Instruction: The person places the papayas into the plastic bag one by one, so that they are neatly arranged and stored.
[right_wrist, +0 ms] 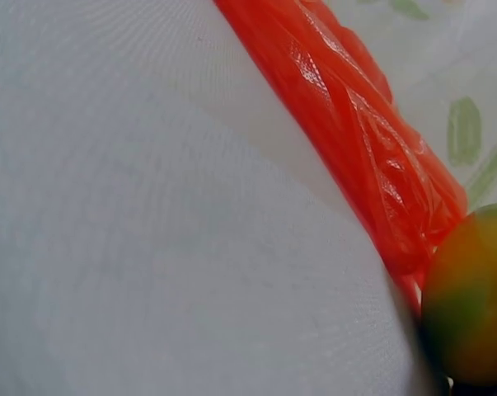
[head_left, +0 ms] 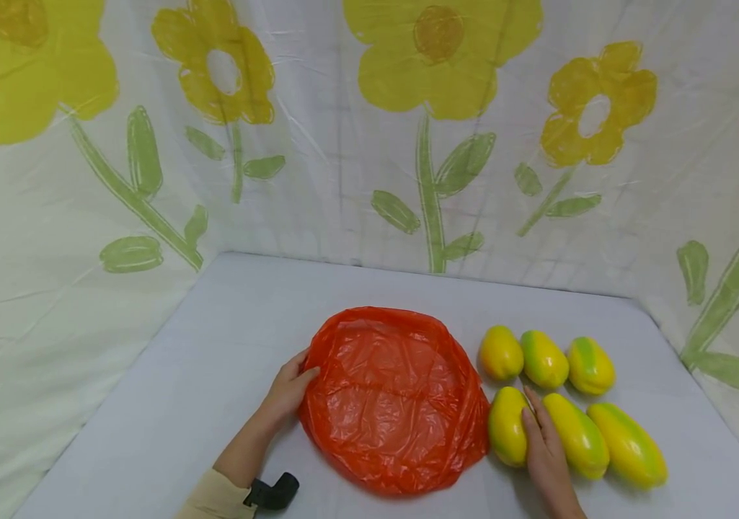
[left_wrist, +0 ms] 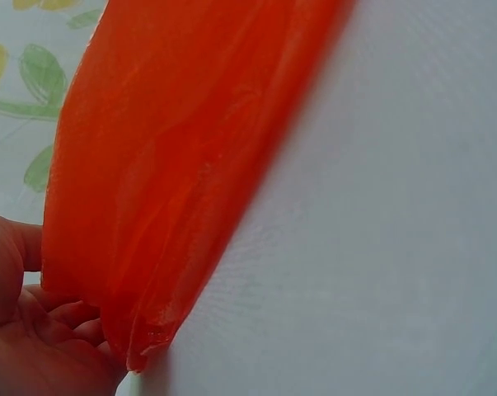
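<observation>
A round red plastic bag [head_left: 382,404] lies spread on the table with its rim turned up. My left hand [head_left: 293,386] holds the rim on the left side; in the left wrist view the thumb is on one side of the red plastic and the fingers are on the other. My right hand [head_left: 546,450] reaches in from the front, its visible fingers nearly straight along the right side of a yellow-green mango [head_left: 507,427]. That mango lies close to the bag's right edge. The right wrist view shows a mango [right_wrist: 471,297] beside the bag, with the hand out of sight.
Behind stand three more mangoes [head_left: 543,359] in a row. Two others [head_left: 629,445] lie to the right of my right hand. The table [head_left: 181,404] is pale and smooth, and a flower-printed curtain [head_left: 337,180] hangs behind it.
</observation>
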`<state>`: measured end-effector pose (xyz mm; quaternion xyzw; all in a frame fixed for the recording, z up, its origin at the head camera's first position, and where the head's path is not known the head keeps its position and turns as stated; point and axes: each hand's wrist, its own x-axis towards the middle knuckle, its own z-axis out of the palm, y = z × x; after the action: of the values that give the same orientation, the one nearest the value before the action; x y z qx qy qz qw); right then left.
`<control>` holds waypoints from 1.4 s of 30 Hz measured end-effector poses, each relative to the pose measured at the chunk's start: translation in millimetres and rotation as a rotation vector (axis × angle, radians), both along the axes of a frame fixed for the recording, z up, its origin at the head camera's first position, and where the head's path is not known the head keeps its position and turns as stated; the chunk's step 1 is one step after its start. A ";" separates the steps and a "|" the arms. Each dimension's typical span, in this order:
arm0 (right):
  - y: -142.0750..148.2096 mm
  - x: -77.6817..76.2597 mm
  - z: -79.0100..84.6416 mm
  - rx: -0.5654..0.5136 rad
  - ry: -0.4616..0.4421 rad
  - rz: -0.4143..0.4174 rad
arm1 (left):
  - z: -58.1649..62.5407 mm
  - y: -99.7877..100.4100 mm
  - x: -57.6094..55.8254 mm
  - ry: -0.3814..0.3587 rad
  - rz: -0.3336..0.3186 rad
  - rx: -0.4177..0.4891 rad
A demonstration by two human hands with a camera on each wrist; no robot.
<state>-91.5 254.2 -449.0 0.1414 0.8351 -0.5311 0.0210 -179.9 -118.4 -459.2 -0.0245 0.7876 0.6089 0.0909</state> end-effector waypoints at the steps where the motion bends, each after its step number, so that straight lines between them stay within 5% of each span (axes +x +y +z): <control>1: -0.1 0.0 -0.5 -0.001 0.003 0.001 | 0.1 -0.1 0.1 0.002 -0.002 -0.001; 27: -0.8 2.6 1.5 -0.039 -0.005 0.008 | 1.4 1.2 0.5 -0.001 -0.005 -0.024; 42: -3.6 2.6 7.0 -0.077 -0.091 -0.013 | 0.3 1.5 0.4 -0.005 0.000 -0.032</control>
<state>-88.9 250.6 -442.0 0.1701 0.8114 -0.5559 0.0610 -179.5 -116.9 -458.9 -0.0275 0.7971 0.5961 0.0925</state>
